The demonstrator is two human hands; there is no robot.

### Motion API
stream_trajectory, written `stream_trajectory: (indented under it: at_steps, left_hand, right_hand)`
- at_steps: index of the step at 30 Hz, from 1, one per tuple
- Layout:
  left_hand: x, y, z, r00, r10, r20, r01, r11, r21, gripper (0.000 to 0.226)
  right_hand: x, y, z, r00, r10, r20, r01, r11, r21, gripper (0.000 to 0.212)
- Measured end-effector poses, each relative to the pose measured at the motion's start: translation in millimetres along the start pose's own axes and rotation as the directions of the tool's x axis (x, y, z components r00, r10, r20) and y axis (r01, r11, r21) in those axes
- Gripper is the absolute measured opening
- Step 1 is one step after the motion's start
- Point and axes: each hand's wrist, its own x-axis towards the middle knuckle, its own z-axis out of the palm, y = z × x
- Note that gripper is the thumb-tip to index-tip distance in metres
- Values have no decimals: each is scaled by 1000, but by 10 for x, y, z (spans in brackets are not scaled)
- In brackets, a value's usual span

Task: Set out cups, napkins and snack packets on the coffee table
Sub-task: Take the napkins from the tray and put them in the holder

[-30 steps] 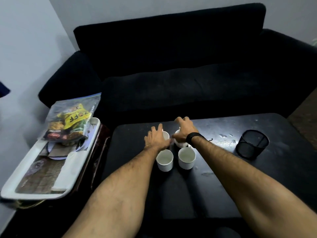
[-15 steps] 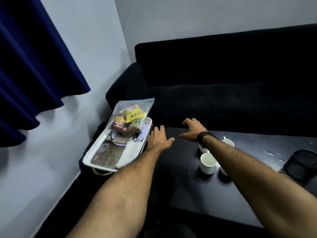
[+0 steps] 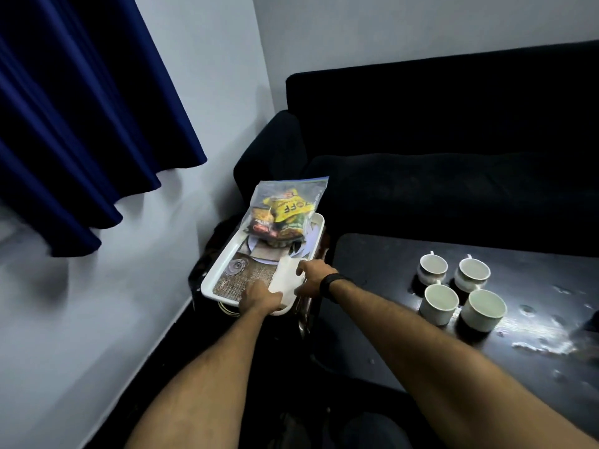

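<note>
Several white cups (image 3: 440, 301) stand in a tight square on the black coffee table (image 3: 372, 264), right of my arms. A white tray (image 3: 210, 280) sits left of the table. It holds a clear zip bag of snack packets (image 3: 285, 209) at its far end and a white stack of folded napkins (image 3: 287, 278) along its near right side. My left hand (image 3: 259, 298) grips the near end of the napkins. My right hand (image 3: 312, 280) closes thumb and fingers around their right edge.
A black sofa (image 3: 453, 140) runs behind the table and tray. A blue curtain (image 3: 81, 124) hangs on the left wall. Under the snack bag in the tray lie a pale plate (image 3: 311, 238) and a woven mat (image 3: 246, 277). Water drops (image 3: 544, 341) glisten on the table's right side.
My view and both hands swung left, from the cups on the table to the tray. Both hands now hold the napkin stack. The cups stay where they stood.
</note>
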Motion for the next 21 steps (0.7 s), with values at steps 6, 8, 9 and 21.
stream_trajectory:
  at_steps: [6,8,9,21]
  left_hand:
    - [179,25,-20,989,-120,93,135,973,-188,65]
    - [212,20,-2,985,-139,107,162,954,-254,64]
    - [218,25,0,983,-149,110,176,939,-295,60]
    - [76,528,-277,966,20,257,218,468,-856,10]
  right_hand:
    - [80,-21,197,999,48,4,-48,998,29,58]
    - [90,12,221,999,53,-3,-53,997,64,59]
    - [89,25,227,998,57,-23,-55,995,83,60]
    - [48,-78,-41,948,317,-16,-147,485,862,52]
